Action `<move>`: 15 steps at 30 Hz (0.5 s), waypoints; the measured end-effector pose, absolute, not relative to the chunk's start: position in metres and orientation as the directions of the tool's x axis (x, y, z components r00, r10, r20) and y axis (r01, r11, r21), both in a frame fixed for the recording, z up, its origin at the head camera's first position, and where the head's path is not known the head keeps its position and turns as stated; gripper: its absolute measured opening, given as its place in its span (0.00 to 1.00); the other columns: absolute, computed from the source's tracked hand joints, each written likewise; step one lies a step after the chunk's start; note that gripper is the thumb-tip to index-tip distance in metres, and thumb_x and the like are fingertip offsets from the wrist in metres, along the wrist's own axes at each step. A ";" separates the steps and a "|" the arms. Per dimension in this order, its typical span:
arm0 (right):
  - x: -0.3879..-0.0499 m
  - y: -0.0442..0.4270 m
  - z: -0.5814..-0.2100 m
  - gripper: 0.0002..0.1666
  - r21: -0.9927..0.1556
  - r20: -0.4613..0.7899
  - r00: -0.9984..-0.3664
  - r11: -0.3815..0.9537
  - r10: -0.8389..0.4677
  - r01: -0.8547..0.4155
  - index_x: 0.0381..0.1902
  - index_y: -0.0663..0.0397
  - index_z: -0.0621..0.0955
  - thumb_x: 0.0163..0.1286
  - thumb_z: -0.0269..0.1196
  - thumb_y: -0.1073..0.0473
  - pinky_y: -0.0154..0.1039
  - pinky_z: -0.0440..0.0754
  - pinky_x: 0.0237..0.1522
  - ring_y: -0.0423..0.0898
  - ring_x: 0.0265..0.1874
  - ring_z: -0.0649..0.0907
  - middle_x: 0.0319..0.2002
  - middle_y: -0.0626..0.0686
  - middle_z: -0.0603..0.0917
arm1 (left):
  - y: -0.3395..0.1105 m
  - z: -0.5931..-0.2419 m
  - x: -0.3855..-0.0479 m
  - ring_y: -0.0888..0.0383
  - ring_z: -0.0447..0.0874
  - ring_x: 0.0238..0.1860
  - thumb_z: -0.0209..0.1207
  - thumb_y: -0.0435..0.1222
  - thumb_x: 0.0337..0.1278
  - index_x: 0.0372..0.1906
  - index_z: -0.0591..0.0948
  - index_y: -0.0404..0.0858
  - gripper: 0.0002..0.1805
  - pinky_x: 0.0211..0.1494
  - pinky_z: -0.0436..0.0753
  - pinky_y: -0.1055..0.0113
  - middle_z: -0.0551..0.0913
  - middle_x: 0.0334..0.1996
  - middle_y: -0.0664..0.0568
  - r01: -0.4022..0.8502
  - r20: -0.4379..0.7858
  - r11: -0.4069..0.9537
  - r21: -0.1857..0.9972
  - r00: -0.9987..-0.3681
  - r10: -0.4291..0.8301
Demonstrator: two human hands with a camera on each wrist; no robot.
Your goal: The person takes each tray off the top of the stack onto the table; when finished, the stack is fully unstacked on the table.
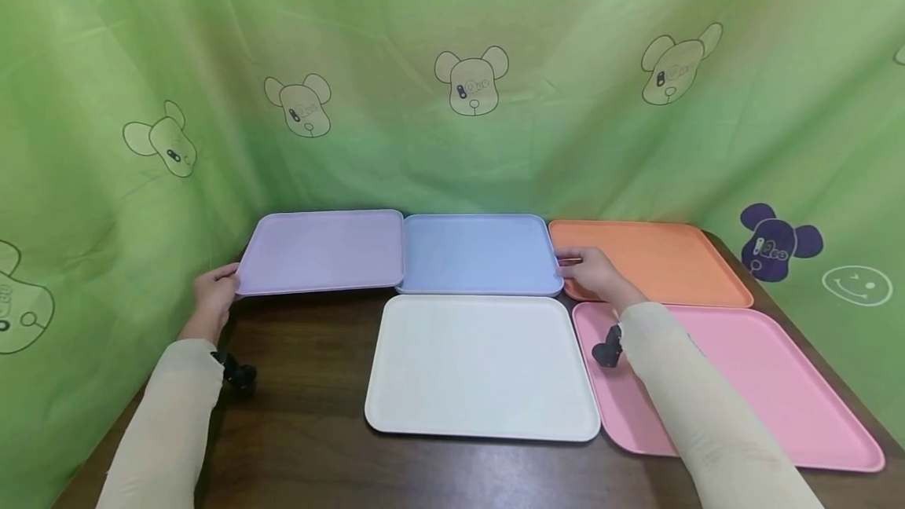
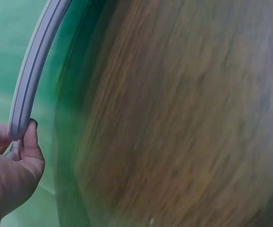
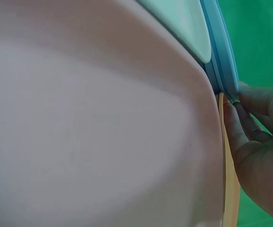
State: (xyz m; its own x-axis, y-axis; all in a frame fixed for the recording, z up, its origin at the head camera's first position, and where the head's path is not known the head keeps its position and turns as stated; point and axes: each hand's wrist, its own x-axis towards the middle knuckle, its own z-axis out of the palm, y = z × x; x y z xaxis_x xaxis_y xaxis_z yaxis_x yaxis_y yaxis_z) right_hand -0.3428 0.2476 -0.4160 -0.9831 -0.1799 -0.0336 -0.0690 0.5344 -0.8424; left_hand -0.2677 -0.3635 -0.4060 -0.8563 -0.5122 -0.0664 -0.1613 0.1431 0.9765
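My left hand (image 1: 214, 289) pinches the left edge of a lilac tray (image 1: 321, 251) near its front corner. In the left wrist view, the thumb and fingers of that hand (image 2: 16, 175) close on the rim of the tray (image 2: 30, 85). The tray's front edge looks lifted off the table, and its right side meets the blue tray (image 1: 481, 254). At the blue tray's right edge, my right hand (image 1: 592, 269) pinches the rim beside the orange tray (image 1: 650, 258). The right wrist view shows the fingers (image 3: 252, 101) on the blue rim (image 3: 224, 52).
A white tray (image 1: 481, 368) lies in front of the blue one, and a pink tray (image 1: 763, 383) is at the right under my right forearm. Brown wooden table (image 1: 297, 399) shows at the front left. Green printed cloth (image 1: 396, 140) hangs behind and at both sides.
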 end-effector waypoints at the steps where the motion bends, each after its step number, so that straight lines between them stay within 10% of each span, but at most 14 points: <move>1: -0.343 0.248 -0.416 0.26 -0.841 -0.035 -0.983 0.536 -0.178 -0.067 0.64 0.75 0.70 0.69 0.58 0.70 0.28 0.79 0.40 0.60 0.55 0.77 0.56 0.73 0.76 | -0.366 -0.406 -0.267 0.72 0.72 0.27 0.44 0.24 0.63 0.65 0.69 0.24 0.25 0.29 0.78 0.78 0.70 0.58 0.34 -0.168 -0.072 0.144 0.975 -0.855 -0.513; 15: -0.339 0.246 -0.413 0.27 -0.844 -0.052 -0.985 0.534 -0.165 -0.045 0.64 0.74 0.69 0.69 0.58 0.70 0.27 0.78 0.41 0.60 0.56 0.76 0.57 0.72 0.75 | -0.382 -0.405 -0.260 0.71 0.71 0.26 0.44 0.25 0.63 0.66 0.69 0.24 0.25 0.27 0.76 0.78 0.69 0.60 0.32 -0.220 -0.080 0.217 0.951 -0.855 -0.513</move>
State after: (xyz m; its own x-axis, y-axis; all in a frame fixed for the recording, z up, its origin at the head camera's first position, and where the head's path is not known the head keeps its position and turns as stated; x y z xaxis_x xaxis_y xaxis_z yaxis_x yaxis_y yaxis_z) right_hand -0.3391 0.2455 -0.4130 -0.9848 -0.1654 -0.0524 -0.0449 0.5342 -0.8442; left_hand -0.2602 -0.3825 -0.4052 -0.8547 -0.5129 -0.0803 -0.2198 0.2173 0.9510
